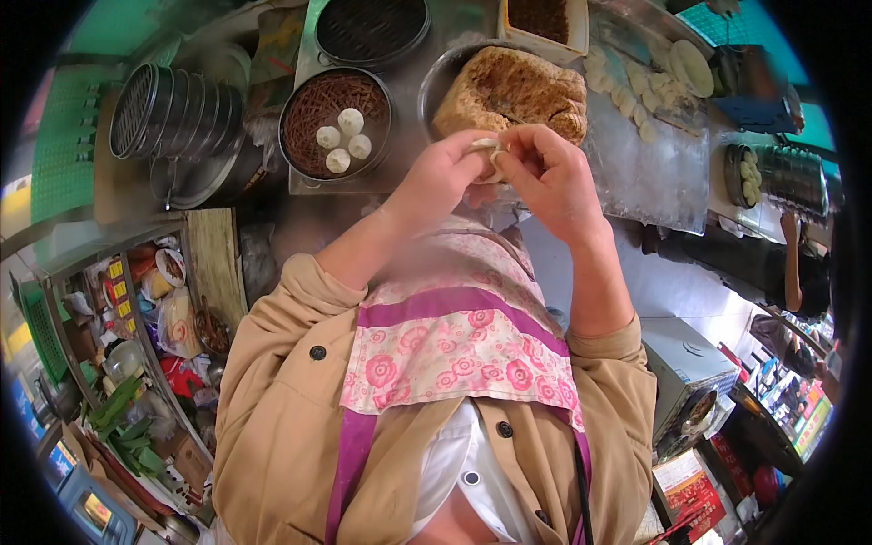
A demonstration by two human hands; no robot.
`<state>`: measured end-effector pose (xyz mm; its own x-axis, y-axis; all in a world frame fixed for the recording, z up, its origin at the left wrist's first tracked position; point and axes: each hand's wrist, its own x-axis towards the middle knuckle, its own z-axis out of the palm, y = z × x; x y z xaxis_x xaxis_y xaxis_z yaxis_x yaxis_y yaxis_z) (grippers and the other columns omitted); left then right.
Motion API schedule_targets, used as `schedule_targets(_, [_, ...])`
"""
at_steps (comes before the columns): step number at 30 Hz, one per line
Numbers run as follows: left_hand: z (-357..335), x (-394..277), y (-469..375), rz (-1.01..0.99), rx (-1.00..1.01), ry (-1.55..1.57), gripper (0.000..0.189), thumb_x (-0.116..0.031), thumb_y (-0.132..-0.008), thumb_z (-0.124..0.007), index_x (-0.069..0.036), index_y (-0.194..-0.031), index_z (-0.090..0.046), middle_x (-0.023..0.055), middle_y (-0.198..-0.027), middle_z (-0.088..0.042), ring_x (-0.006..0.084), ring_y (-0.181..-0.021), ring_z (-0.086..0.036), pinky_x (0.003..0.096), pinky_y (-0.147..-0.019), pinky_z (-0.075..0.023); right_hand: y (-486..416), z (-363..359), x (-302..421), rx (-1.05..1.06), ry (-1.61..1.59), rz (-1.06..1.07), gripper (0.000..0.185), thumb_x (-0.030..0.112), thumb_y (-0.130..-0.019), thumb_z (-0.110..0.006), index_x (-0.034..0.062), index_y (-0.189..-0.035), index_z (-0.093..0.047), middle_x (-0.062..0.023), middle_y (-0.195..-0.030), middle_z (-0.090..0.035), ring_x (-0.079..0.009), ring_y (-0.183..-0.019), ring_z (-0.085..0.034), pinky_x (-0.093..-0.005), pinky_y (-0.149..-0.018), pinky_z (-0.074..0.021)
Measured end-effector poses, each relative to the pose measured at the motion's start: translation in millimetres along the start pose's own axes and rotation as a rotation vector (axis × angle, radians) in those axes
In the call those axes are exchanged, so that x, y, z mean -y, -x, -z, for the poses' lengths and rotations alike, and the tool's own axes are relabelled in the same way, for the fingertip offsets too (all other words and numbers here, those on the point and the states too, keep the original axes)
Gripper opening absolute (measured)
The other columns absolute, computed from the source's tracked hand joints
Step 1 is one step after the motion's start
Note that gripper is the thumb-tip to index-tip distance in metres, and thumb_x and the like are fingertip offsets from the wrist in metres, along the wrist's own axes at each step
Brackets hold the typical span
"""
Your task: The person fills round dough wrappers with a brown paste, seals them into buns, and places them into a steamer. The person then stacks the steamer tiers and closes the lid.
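Observation:
A small piece of white dough (489, 151) is held between my two hands, in front of a metal bowl. My left hand (451, 170) cups it from the left, and the fingertips of my right hand (545, 160) pinch its edge. Behind them the metal bowl (428, 92) holds a large mass of brown filling (521, 85). A round steamer (285, 129) to the left has a woven brown liner with several white filled buns (350, 121) on it. Flat dough rounds (630, 95) lie on the metal worktop at the right.
An unfilled dark steamer tray (373, 27) stands at the back beside a white tub (579, 34) of dark brown food. Stacked steamers (180, 112) stand at the left. Another steamer with buns (748, 178) is at the far right, near another person's arm (791, 266).

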<state>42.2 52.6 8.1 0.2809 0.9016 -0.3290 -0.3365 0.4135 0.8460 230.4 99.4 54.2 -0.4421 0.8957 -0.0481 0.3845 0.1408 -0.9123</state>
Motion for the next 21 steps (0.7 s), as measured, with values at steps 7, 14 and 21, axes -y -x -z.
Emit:
schedule_targets(7, [-7,-9,0,-0.04,0.042,0.15,0.047,-0.028,-0.109,-0.041,0.003,-0.14,-0.057,0.009,-0.113,-0.068,0.0167,-0.1,-0.065,0.0313,-0.077,-0.0522,0,-6,2,-0.027,0.028,0.048,0.009,0.005,-0.093,-0.072,-0.0012,-0.099,-0.069,-0.0094,-0.085,-0.067,-0.0161,-0.074,-0.063,-0.0304,-0.068,-0.0521])
schedule_targets(14, [9,1,3,-0.011,-0.027,-0.027,0.041,-0.026,-0.11,-0.042,0.0,-0.135,-0.062,0.0062,-0.116,-0.069,0.0118,-0.098,-0.066,0.0255,-0.075,-0.0506,1,-9,-2,-0.063,0.038,0.101,0.009,0.002,-0.094,-0.073,-0.0005,-0.101,-0.069,-0.0038,-0.084,-0.065,-0.008,-0.073,-0.059,-0.0265,-0.065,-0.0513])
schedule_targets(21, [-3,-10,8,-0.042,0.027,0.115,0.042,-0.025,-0.109,-0.043,0.001,-0.135,-0.061,0.0054,-0.114,-0.069,0.0123,-0.098,-0.066,0.0244,-0.077,-0.05,3,-11,0,-0.049,0.012,0.096,0.009,0.006,-0.094,-0.071,-0.0013,-0.099,-0.068,-0.0113,-0.088,-0.067,-0.0208,-0.073,-0.064,-0.0324,-0.067,-0.0524])
